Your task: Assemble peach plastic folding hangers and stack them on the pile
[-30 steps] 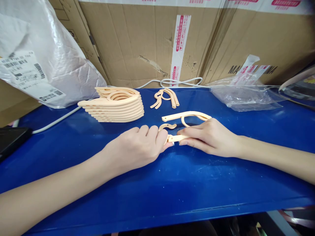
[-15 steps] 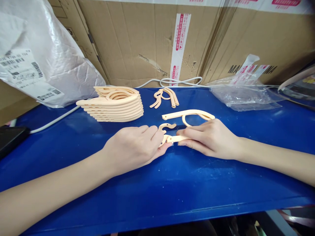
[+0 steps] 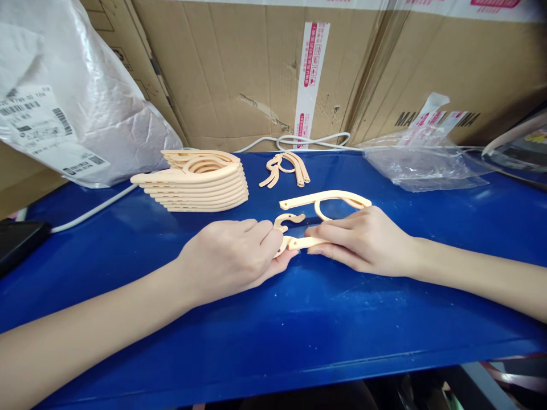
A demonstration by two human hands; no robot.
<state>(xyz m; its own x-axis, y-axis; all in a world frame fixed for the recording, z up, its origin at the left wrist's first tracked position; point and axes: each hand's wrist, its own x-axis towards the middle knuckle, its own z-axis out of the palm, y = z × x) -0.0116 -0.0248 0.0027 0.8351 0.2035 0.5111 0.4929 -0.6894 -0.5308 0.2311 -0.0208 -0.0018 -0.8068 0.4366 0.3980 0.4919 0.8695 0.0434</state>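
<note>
My left hand (image 3: 235, 259) is closed on a small peach hook piece (image 3: 287, 220), whose curved tip shows above the fingers. My right hand (image 3: 363, 242) pinches a larger peach curved frame (image 3: 327, 197) with two arms and an inner loop. The frame's lower arm meets the hook piece between my hands, just over the blue table (image 3: 273, 336); fingers hide part of the joint. Behind my left hand stands a stack of peach curved pieces (image 3: 200, 185). Several smaller peach parts (image 3: 288, 168) lie behind the frame.
Cardboard boxes (image 3: 239, 68) line the back, with a white cable (image 3: 314, 142) before them. A white plastic parcel (image 3: 106, 97) leans at the back left, a black object (image 3: 23, 242) lies at the left edge, and a clear bag (image 3: 427, 162) lies back right.
The view has shifted very slightly. Both hands keep their grips, and the hook piece and frame remain together in nearly the same place.
</note>
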